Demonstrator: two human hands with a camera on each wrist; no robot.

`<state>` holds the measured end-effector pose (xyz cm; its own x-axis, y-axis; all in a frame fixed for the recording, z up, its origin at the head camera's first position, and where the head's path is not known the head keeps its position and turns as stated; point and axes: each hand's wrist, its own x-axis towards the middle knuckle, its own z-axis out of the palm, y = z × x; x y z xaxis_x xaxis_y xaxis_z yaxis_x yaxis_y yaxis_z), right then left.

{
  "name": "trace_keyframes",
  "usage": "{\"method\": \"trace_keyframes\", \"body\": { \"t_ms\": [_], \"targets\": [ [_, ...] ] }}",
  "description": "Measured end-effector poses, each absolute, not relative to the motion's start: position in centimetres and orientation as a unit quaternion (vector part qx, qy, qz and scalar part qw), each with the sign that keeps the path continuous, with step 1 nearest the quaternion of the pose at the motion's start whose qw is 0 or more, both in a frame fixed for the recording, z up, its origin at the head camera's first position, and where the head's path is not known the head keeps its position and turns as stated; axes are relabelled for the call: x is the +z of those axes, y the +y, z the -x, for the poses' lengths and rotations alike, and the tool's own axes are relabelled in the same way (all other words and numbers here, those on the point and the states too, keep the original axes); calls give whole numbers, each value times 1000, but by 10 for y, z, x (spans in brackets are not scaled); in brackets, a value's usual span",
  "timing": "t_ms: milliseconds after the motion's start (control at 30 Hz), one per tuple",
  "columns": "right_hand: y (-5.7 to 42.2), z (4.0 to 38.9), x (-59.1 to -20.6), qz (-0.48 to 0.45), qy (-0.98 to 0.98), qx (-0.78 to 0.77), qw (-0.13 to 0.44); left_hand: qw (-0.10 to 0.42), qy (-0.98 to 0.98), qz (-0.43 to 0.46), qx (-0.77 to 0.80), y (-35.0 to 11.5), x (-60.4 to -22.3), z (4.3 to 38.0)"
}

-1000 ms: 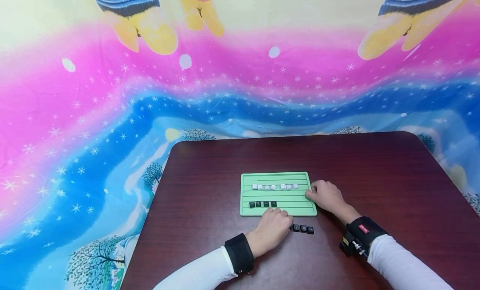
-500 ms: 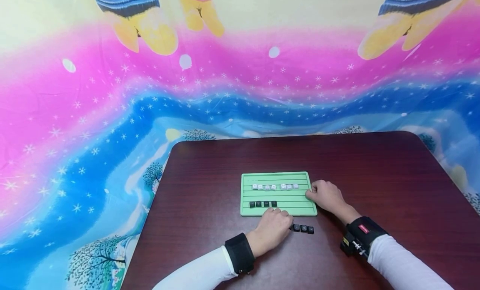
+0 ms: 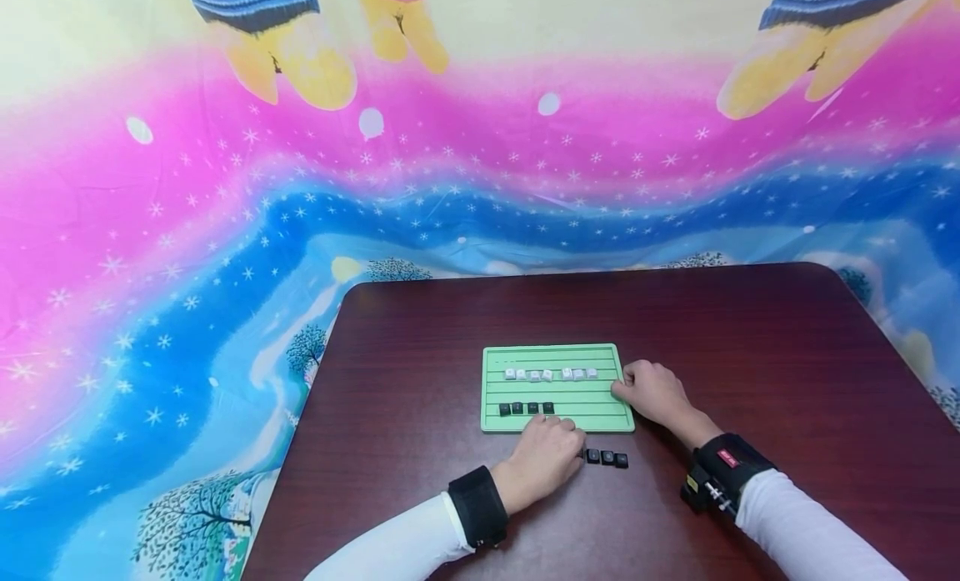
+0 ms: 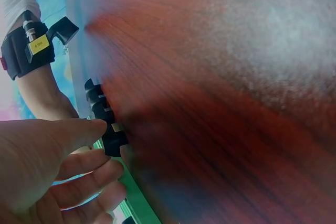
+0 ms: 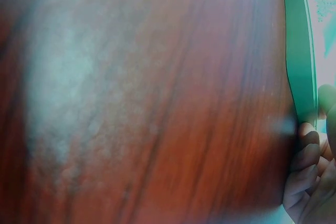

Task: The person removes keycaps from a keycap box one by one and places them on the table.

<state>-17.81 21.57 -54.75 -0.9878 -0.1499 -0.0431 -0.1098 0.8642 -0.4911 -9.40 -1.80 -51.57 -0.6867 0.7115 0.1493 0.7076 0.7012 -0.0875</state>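
A green grooved board (image 3: 525, 391) lies on the table. On it sit a row of several white keycaps (image 3: 535, 376) and a row of several black keycaps (image 3: 517, 408). My right hand (image 3: 654, 393) pinches the board's right edge, thumb above and fingers curled below, as the right wrist view shows. Just in front of the board, my left hand (image 3: 542, 460) is at the left end of another black row. In the left wrist view its thumb and forefinger pinch the black keycap (image 4: 113, 142) at that end. More loose black keycaps (image 3: 607, 458) stand to its right.
The dark reddish-brown table (image 3: 420, 348) has rounded far corners. Behind and left of it hangs a colourful printed cloth (image 3: 480, 164). Each wrist wears a black strap, and a small camera (image 3: 693, 491) sticks out from the right one.
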Motion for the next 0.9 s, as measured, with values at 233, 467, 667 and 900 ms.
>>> {"method": "trace_keyframes", "body": {
  "t_ms": [233,467,667,900],
  "targets": [
    [216,178,-549,67,965,-248,40,97,-919,383,7,-18,-512,94],
    [217,178,-550,68,965,-251,39,108,-918,382,-3,-18,-511,95],
    [217,179,-549,70,965,-250,39,109,-921,374,-9,-17,-507,97],
    [216,179,-548,64,966,-246,42,101,-923,370,-7,-17,-506,99]
  ]
}}
